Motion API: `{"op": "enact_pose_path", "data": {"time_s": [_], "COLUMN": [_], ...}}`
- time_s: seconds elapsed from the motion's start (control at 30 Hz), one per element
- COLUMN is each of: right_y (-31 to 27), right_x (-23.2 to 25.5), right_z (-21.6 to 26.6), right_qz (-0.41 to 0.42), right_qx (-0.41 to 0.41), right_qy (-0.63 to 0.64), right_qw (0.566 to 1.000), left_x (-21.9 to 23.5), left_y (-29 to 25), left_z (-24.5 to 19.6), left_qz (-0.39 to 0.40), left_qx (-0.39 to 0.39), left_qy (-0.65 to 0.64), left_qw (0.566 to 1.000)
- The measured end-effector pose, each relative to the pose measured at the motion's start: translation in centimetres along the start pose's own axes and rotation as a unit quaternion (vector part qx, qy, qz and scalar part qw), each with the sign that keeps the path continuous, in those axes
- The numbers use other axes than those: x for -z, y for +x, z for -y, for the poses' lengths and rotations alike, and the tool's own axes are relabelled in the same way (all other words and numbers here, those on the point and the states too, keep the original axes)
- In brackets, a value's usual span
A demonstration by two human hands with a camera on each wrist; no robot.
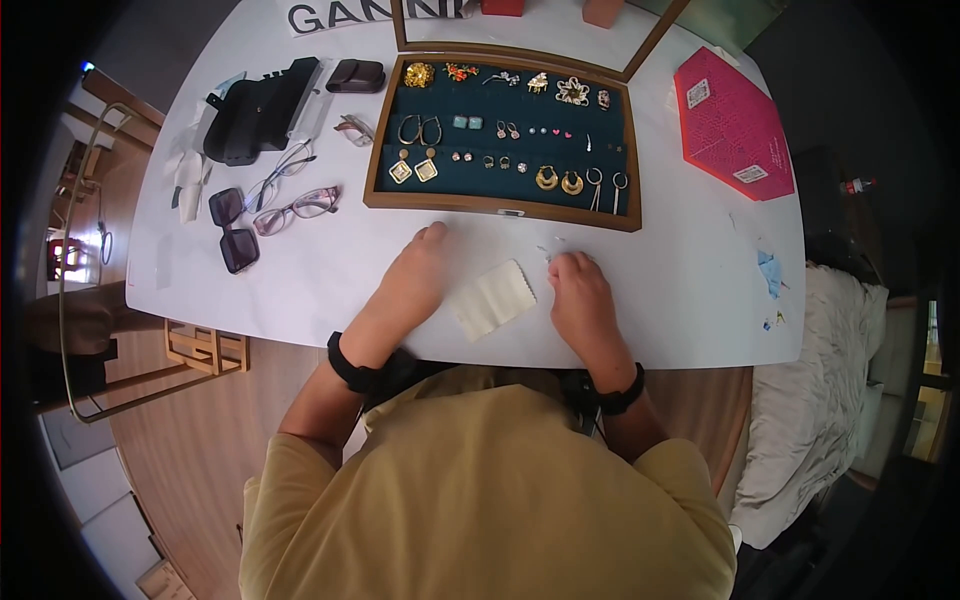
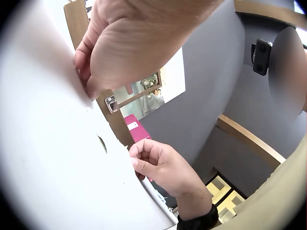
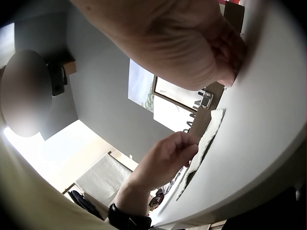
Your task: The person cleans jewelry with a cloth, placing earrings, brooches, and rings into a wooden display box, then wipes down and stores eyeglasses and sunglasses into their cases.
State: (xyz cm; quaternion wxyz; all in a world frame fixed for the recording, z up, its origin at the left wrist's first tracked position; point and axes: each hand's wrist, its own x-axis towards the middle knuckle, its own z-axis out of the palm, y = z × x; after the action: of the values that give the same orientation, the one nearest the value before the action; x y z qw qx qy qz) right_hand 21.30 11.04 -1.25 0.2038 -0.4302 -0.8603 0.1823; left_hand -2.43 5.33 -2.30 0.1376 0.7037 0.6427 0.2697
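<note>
In the head view a pale cream cloth (image 1: 495,300) lies on the white table between the two hands. My left hand (image 1: 408,285), slightly blurred, hovers at the cloth's left with loosely curled fingers and nothing visible in them. To the cloth's right, my right hand (image 1: 583,300) has its fingertips pinched together low at the tabletop, on what looks like a tiny silver piece (image 1: 546,252); its shape is too small to tell. Behind both hands stands an open wooden jewellery box (image 1: 500,212) with rows of earrings and brooches on dark green lining.
Sunglasses (image 1: 236,230), pairs of glasses (image 1: 298,210) and dark cases (image 1: 262,110) lie at the left. A pink hexagonal box (image 1: 735,125) is at the right, with blue scraps (image 1: 770,273) near the table's right edge. The box's raised lid stands at the back.
</note>
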Motion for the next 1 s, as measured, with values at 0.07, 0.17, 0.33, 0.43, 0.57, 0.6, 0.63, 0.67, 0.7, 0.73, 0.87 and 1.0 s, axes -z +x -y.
{"op": "enact_pose_path", "data": {"time_s": [0.07, 0.17, 0.33, 0.43, 0.57, 0.6, 0.63, 0.67, 0.7, 0.73, 0.87, 1.0], "right_y": [0.0, 0.1, 0.3, 0.2, 0.5, 0.5, 0.4, 0.3, 0.3, 0.1, -0.7, -0.6], "right_x": [0.0, 0.3, 0.2, -0.9, -0.2, 0.4, 0.8, 1.2, 1.6, 1.6, 2.1, 2.7], "right_z": [0.1, 0.8, 3.2, 3.5, 3.4, 3.0, 2.4, 1.8, 1.2, 0.2, -1.4, -0.6], "right_qz": [-0.001, -0.010, 0.040, 0.055, 0.037, 0.032, 0.013, -0.008, -0.029, -0.024, -0.016, 0.028], "right_qx": [-0.003, 0.011, 0.049, 0.071, 0.053, 0.041, 0.029, 0.018, 0.006, -0.016, -0.086, -0.119], "right_qy": [0.012, 0.065, 0.133, 0.140, 0.144, 0.148, 0.136, 0.123, 0.111, 0.112, 0.116, 0.126], "right_qw": [1.000, 0.998, 0.989, 0.986, 0.987, 0.988, 0.990, 0.992, 0.993, 0.993, 0.989, 0.985], "left_x": [0.0, -0.1, -0.2, -0.1, 0.1, 0.1, 0.0, 0.0, 0.1, 0.1, 0.5, 0.8], "left_y": [0.0, 0.1, 0.1, 0.2, 0.2, 0.3, 0.4, 0.4, 0.5, 0.6, 0.7, 0.3], "left_z": [-0.3, -0.6, -0.7, -0.6, -0.2, -0.1, 0.0, 0.1, 0.2, 0.3, -0.2, -1.3], "left_qz": [0.010, 0.007, -0.016, -0.025, -0.034, -0.037, -0.040, -0.043, -0.046, -0.049, -0.085, -0.076], "left_qx": [0.005, 0.009, 0.022, 0.025, 0.021, 0.019, 0.016, 0.015, 0.014, 0.013, 0.027, 0.039], "left_qy": [0.014, 0.016, 0.001, -0.007, -0.010, -0.009, -0.009, -0.011, -0.012, -0.014, -0.034, -0.067], "left_qw": [1.000, 1.000, 1.000, 0.999, 0.999, 0.999, 0.999, 0.999, 0.999, 0.999, 0.995, 0.994]}}
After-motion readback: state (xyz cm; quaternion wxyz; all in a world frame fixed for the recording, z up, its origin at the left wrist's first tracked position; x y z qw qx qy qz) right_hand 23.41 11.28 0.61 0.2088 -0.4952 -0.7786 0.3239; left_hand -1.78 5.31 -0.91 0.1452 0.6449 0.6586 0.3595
